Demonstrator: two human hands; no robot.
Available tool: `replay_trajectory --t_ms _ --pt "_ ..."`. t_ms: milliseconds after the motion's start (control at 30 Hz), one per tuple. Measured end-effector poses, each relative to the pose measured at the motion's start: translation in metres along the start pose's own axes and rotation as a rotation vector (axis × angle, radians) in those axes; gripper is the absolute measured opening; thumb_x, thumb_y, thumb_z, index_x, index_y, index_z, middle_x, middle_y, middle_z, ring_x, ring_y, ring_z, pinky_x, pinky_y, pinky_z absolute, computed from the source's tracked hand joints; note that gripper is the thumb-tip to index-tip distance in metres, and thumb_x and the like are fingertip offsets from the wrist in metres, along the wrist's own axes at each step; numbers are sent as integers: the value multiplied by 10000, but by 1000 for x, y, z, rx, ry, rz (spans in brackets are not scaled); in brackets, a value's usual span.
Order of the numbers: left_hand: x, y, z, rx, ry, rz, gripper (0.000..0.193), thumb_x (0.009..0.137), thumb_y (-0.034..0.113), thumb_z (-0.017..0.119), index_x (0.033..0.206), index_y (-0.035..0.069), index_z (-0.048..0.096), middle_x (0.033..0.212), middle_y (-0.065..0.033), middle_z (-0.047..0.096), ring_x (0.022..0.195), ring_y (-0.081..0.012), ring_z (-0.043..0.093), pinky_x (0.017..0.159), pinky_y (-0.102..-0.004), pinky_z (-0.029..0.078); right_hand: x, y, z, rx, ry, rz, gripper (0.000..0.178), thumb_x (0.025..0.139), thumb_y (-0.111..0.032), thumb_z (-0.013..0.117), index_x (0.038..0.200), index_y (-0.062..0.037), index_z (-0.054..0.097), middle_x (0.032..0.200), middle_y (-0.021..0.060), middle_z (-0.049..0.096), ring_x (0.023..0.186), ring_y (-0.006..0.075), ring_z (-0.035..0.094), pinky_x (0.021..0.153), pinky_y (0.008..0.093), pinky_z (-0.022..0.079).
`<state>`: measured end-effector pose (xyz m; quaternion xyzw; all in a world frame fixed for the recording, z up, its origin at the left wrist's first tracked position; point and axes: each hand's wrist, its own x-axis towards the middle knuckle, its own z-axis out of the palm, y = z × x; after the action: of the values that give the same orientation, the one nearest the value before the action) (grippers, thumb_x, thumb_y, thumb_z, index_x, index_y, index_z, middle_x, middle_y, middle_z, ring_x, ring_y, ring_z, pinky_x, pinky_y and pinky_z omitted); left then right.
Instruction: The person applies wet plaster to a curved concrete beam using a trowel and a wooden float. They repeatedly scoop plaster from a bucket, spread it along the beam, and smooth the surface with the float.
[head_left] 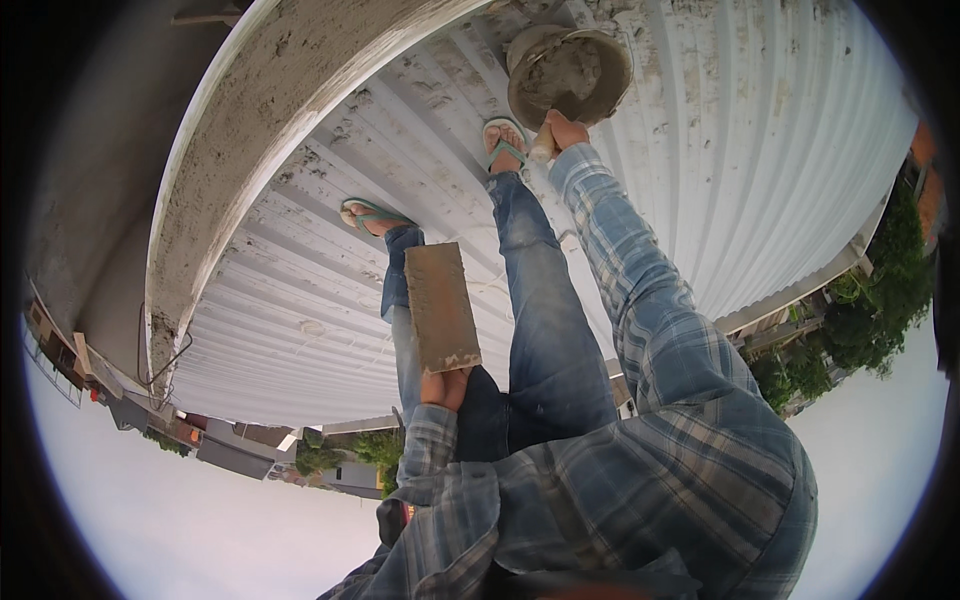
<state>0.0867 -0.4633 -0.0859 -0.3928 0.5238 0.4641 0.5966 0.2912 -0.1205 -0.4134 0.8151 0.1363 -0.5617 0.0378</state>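
My left hand [446,387] is closed beneath a flat rectangular brown board, which looks like a plastering float [442,305]. Its broad face is turned up, with greyish residue along the edges. The handle, if there is one, is hidden under it. Out ahead, my right hand [568,131] grips a trowel by its pale handle [543,146]. The dark trowel blade [568,106] dips into a mortar-stained bucket [622,80]. Grey wet mortar [565,70] lies inside the bucket, past the blade.
I stand on a ribbed white metal roof [740,150] spotted with mortar, my sandaled feet [506,140] near the bucket. A curved, mortar-smeared wall ledge [215,170] runs along the left. Bent wire [172,365] sticks out at its near end. Trees [850,330] stand beyond the roof edge.
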Motion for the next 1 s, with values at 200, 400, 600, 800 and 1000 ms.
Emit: replay_trajectory --t_ms 200,400,600,800,1000 --pt "2 -15 -9 -59 29 12 428 1028 349 461 1357 74 464 1325 -102 550 1172 -268 565 945 -412 505 -35 50 -71 -533 335 -471 363 911 -304 540 1067 14 624 939 161 677 743 318 690 609 415 554" --pt "6 -14 -22 -8 87 -12 449 1033 352 446 1376 62 446 1350 -113 534 1195 -274 554 965 -427 500 16 41 7 -394 196 -698 342 944 -329 539 980 -5 641 755 99 628 569 211 611 505 347 502" --pt "2 -6 -15 -24 91 24 443 1030 358 455 1369 72 453 1332 -104 545 1179 -267 565 952 -418 507 -34 6 27 257 -158 -392 338 946 -350 560 939 -19 629 682 68 575 498 158 538 446 307 470" --pt "-2 -13 -23 -37 88 15 413 1018 340 491 1338 79 474 1294 -93 568 1127 -253 594 886 -385 537 -51 63 -19 328 -134 -341 312 945 -333 543 909 -34 624 654 61 552 471 147 520 426 292 435" --pt "7 -14 -50 -50 -21 19 397 1020 275 491 1355 63 462 1330 -107 554 1176 -273 578 950 -421 522 -79 64 -80 265 -144 -453 331 950 -334 556 911 -13 625 644 54 540 453 140 497 420 281 411"
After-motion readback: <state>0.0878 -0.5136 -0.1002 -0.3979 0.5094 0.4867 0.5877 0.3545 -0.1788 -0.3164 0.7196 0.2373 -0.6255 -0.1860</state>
